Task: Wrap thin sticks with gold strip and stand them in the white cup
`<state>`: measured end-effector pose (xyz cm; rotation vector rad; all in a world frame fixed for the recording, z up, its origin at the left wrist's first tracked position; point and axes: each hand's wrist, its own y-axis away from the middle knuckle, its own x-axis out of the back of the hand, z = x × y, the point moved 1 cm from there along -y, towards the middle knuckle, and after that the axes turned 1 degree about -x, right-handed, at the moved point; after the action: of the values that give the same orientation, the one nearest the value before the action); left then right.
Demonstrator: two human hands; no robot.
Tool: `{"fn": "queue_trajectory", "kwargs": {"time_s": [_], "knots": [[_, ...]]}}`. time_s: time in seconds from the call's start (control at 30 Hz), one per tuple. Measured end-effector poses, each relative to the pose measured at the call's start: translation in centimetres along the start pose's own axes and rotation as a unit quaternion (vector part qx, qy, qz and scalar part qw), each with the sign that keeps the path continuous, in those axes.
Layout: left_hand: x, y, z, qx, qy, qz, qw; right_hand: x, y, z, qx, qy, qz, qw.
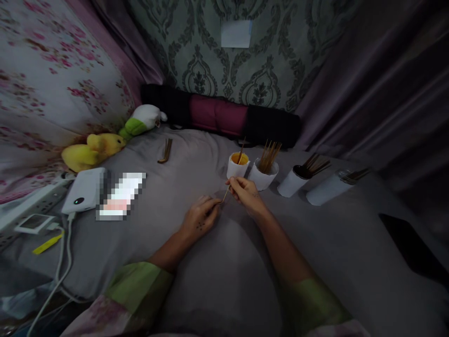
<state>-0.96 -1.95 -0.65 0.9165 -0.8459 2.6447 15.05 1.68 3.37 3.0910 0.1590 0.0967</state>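
A thin light-brown stick slants between my two hands over the grey sheet. My left hand pinches its lower end, while the fingers of my right hand close around its upper part. Just beyond my right hand stands a white cup, orange-yellow inside, with a stick or two in it. To its right, a second white cup holds a bunch of similar sticks. Farther right, two white-wrapped containers, one dark-rimmed and one taller, lean over with sticks poking out.
On the left lie a small bundle of brown sticks, a blurred bright phone-like thing, a white power bank with cables and a power strip. Plush toys and a black-and-maroon roll line the back. A dark flat object lies right.
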Motion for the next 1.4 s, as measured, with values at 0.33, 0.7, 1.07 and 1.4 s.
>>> {"fn": "queue_trajectory", "kwargs": {"time_s": [0.33,0.7,1.07,1.4], "knots": [[0.2,0.1,0.7,0.098,0.075,-0.024,0.992,0.2,-0.1,0.3,0.008,0.033,-0.002,0.999],[-0.6,0.2,0.2,0.244,0.231,-0.02,0.942,0.4,-0.2,0.4,0.019,0.051,-0.003,0.999],[-1.1,0.2,0.5,0.318,0.448,-0.023,0.835,0.9,-0.5,0.7,0.03,0.075,-0.009,0.997],[-0.5,-0.1,1.3,0.371,0.554,-0.043,0.744,1.0,-0.5,0.5,0.043,0.098,-0.025,0.994]]}}
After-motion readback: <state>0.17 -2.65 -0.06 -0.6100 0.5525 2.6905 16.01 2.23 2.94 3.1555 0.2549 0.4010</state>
